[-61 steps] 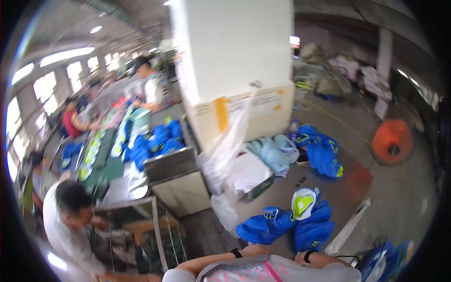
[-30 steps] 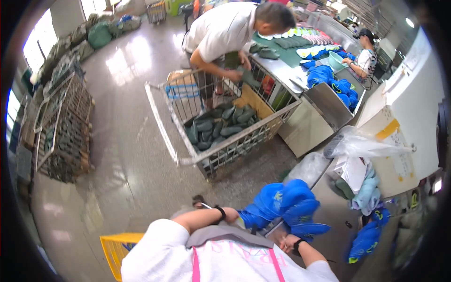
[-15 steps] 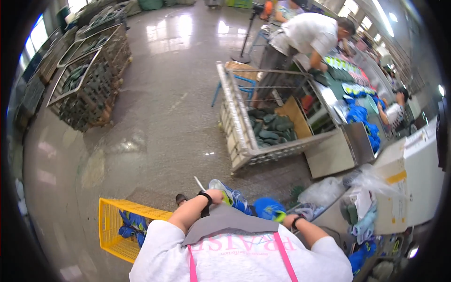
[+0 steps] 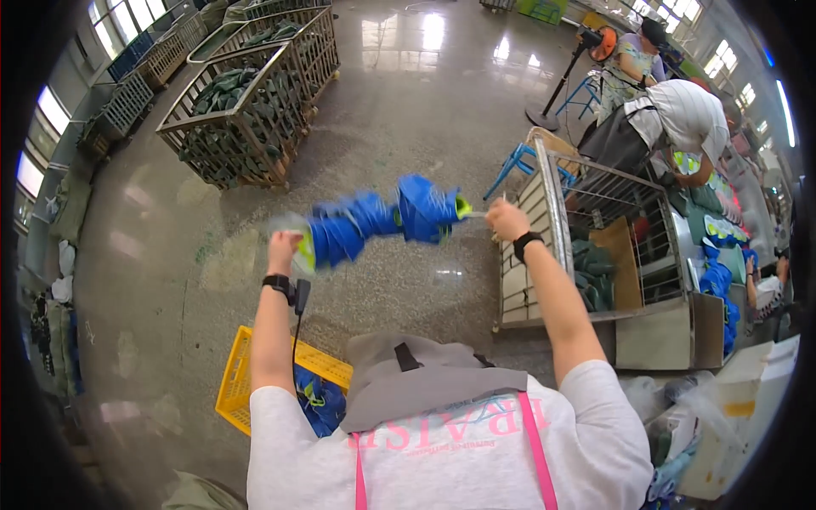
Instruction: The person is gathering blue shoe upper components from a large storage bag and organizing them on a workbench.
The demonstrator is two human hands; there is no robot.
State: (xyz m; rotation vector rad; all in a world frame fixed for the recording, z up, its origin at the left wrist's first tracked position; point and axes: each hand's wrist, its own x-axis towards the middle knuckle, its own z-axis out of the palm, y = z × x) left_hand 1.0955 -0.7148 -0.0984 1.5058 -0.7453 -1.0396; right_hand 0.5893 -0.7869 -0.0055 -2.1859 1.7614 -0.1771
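Observation:
A bundle of blue fabric pieces with lime-green edges (image 4: 361, 225) stretches between my two hands, out in front of me above the floor. It is partly smeared by motion. My left hand (image 4: 285, 248) is closed on its left end, where something whitish and see-through shows. My right hand (image 4: 508, 221) pinches a thin white cord or strip (image 4: 476, 214) that runs from the bundle's right end. The exact kind of the blue pieces cannot be made out. Beside my left arm, a yellow plastic crate (image 4: 234, 382) on the floor holds similar blue pieces (image 4: 323, 406).
A metal-framed cart (image 4: 557, 212) with dark green pieces stands just right of my right hand. Slatted carts (image 4: 280, 127) with green pieces stand far left. A fan (image 4: 565, 89), a blue stool (image 4: 514, 170) and a person bending over a worktable (image 4: 680, 119) are far right.
Both my arms have swung from close to my body to stretched out ahead, carrying the blue bundle up and away. It now hangs lengthwise between my hands. My view has turned left.

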